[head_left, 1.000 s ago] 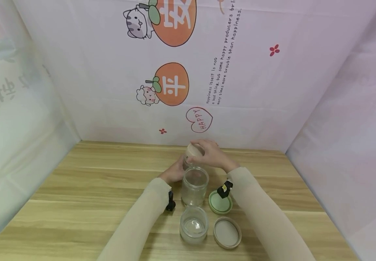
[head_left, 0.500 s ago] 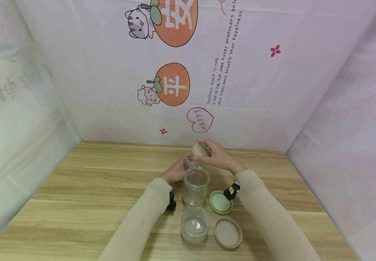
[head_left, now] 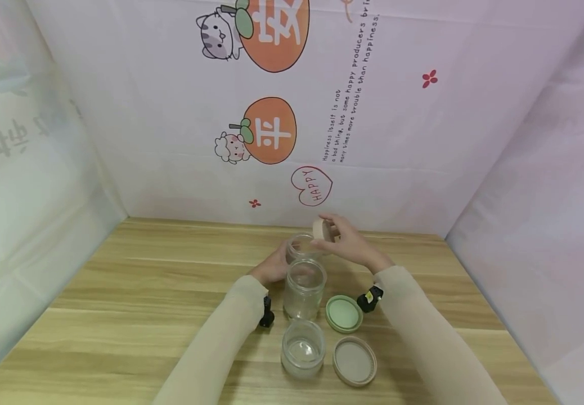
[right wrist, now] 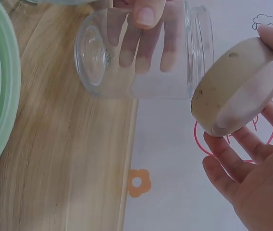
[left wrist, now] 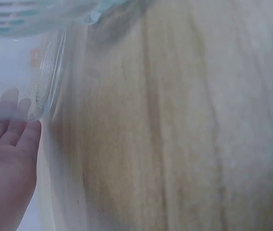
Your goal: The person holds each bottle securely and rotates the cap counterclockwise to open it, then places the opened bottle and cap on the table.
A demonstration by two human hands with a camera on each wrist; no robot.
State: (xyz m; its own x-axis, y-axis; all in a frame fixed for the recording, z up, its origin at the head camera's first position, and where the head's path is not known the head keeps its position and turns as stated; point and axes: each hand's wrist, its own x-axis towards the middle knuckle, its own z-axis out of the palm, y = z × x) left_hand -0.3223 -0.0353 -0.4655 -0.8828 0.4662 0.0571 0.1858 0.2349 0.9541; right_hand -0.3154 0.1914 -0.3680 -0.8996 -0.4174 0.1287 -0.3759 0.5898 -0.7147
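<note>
Farthest back on the table is a clear glass jar point(head_left: 299, 243), upright and uncapped. My left hand point(head_left: 273, 266) grips its side; in the right wrist view the thumb lies in front of the glass jar point(right wrist: 165, 84) and the fingers show through from behind. Just right of the mouth, my right hand point(head_left: 351, 247) holds a beige round lid point(right wrist: 235, 79) by its rim, tilted on edge and apart from the jar. A taller glass jar point(head_left: 303, 298) and a shorter glass jar point(head_left: 302, 357), both lidless, line up nearer me.
Right of the jars lie a green lid point(head_left: 344, 313) and a second beige lid point(head_left: 354, 361), inner sides up. The wooden table point(head_left: 145, 292) meets a printed white cloth point(head_left: 373, 197) just behind the far jar.
The beige lid has come off the far jar's mouth, moving right and tipping on edge in my right hand. My left hand stays on the jar.
</note>
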